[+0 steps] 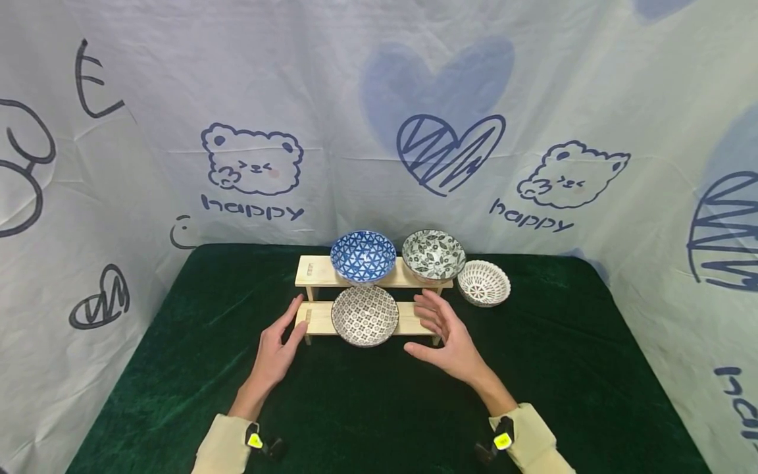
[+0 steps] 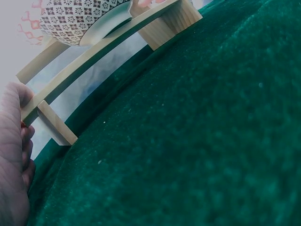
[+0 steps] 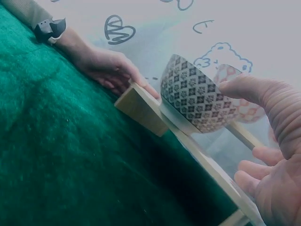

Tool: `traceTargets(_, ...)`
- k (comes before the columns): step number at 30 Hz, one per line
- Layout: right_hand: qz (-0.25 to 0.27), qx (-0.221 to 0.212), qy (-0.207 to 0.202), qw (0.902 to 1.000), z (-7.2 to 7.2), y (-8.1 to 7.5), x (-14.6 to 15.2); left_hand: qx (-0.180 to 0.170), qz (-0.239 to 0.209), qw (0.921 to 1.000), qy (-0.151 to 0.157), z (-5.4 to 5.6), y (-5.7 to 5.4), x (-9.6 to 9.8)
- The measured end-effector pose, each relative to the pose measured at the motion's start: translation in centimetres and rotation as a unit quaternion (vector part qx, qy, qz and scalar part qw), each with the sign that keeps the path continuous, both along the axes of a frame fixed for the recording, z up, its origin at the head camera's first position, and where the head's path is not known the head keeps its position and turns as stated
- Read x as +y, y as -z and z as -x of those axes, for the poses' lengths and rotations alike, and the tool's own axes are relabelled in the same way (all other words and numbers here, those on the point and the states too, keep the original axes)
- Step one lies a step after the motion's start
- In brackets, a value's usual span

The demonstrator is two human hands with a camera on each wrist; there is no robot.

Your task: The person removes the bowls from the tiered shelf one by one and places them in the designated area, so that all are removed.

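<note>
Green velvet-covered tabletop [image 1: 361, 415]: left hand [image 1: 275, 347] grips low pale wooden shelf [image 1: 321, 318]; right hand [image 1: 451, 342] wide, near 1 round brown-and-white patterned bowl [image 1: 364, 316].

The stand [image 1: 321, 319] is smooth, matt wood. The front bowl [image 1: 364, 316] looks smoothly glazed; the cloth [image 1: 355, 408], velvety (softly lustrous).

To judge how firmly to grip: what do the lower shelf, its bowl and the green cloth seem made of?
Lower shelf: probably matte wood, by its pale grain. Bowl: likely glazed ceramic, given its smooth patterned wall. Green cloth: velvet-like, with mottled sheen.
</note>
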State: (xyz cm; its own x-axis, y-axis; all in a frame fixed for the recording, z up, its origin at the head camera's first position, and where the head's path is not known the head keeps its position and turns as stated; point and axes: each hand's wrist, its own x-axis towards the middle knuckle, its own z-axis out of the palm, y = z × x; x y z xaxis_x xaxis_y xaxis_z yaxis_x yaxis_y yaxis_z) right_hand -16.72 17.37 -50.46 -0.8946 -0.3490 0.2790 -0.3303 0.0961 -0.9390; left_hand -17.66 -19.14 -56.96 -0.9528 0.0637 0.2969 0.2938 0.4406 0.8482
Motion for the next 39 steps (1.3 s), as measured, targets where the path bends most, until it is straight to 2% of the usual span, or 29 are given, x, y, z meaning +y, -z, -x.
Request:
traceTargets(7, 0.001, -0.02, -0.028, 0.9994, 0.2, 0.2, -1.6, 0.003, -0.001, 1.0, 0.001, 0.1, 0.1, 0.0)
traceTargets(15, -0.003, -0.042, -0.044, 0.9981, 0.5, 0.3, -3.2, -0.003, 0.004, 1.0, 0.0, 0.0, -0.4, 0.2)
traceTargets(39, 0.022, -0.069, -0.048, 0.9962, 1.3, 0.4, -6.3, -0.003, 0.002, 1.0, -0.001, -0.1, -0.2, 0.1)
